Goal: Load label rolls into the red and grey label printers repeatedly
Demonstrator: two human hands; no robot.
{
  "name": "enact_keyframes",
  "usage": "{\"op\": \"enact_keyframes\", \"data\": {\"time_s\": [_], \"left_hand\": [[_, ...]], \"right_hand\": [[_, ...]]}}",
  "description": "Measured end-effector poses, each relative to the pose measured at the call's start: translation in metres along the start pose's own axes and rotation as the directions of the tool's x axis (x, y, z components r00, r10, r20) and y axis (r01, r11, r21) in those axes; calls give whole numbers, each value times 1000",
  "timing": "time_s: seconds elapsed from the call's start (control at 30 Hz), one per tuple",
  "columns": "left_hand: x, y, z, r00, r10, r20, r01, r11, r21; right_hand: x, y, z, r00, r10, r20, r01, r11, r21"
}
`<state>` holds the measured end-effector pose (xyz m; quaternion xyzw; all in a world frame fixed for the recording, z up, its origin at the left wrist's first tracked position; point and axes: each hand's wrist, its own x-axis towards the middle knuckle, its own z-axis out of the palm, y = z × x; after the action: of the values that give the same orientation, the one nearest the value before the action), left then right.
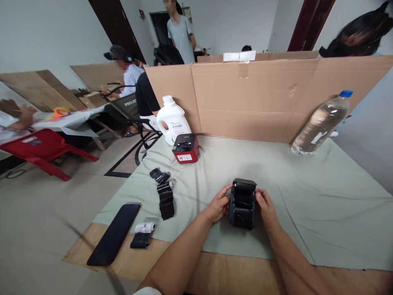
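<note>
Between my two hands is a small black receipt printer [244,205], its cover raised and its inner bay showing dark. My left hand [219,203] grips its left side, fingers partly hidden behind it. On the opposite side, my right hand [267,206] holds the edge with thumb and fingers. To the left lies a white paper roll [145,228] with a black printed strip hanging from it. Farther back are a long folded black strip [166,200] with a white end and a crumpled black strip [159,175].
A dark phone-like slab [114,234] lies at the table's left edge. Behind stand a red and black box-shaped device [186,148], a white jug [173,119] and a tilted clear bottle [322,123]. A cardboard partition [245,98] closes the back; several people are beyond.
</note>
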<state>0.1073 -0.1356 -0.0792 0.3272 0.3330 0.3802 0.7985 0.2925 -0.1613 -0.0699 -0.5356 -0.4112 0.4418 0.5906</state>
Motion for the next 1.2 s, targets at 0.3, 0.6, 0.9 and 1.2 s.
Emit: {"op": "enact_keyframes", "data": {"time_s": [0.3,0.6,0.9,1.2], "left_hand": [[-9,2,8,995,-76,64,71,995,73],[-13,11,14,922,381,66,-299,594,747],[-13,8,17,844,537,4,-176,270,947],[-15,14,45,852,445,275,-383,172,908]], "right_hand": [[4,0,-7,997,42,-68,-52,986,-159],[1,10,-2,992,-123,1,104,835,-540],[3,15,-1,992,-120,44,118,736,-667],[3,17,0,986,-168,22,138,719,-681]]}}
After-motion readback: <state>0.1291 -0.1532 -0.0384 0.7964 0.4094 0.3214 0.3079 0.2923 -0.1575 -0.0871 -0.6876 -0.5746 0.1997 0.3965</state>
